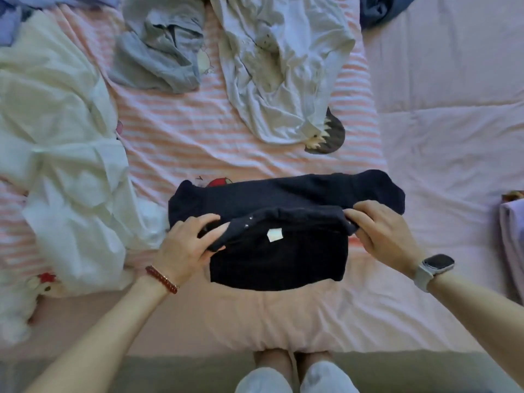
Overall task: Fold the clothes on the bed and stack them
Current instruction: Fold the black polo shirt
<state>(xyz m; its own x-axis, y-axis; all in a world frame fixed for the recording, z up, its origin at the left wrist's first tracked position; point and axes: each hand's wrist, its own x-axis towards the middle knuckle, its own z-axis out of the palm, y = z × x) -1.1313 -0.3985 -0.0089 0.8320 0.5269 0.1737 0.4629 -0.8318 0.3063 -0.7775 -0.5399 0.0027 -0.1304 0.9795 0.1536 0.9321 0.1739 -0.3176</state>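
Observation:
A dark navy garment [283, 251] lies partly folded near the front edge of the bed, a small white label showing on its upper layer. My left hand [187, 245] pinches the left end of the folded-over edge. My right hand [380, 231] grips the right end of the same edge. Unfolded clothes lie farther back: a grey-blue garment [158, 52] and a crumpled white shirt [278, 75]. A large white garment [62, 154] is heaped at the left.
The pink-and-white striped sheet [198, 131] covers the bed's middle; a pale pink quilt [453, 109] lies at the right. A folded lilac item [513, 228] sits at the right edge. A dark blue cloth [377, 9] is at the far back. My feet stand below the bed's edge.

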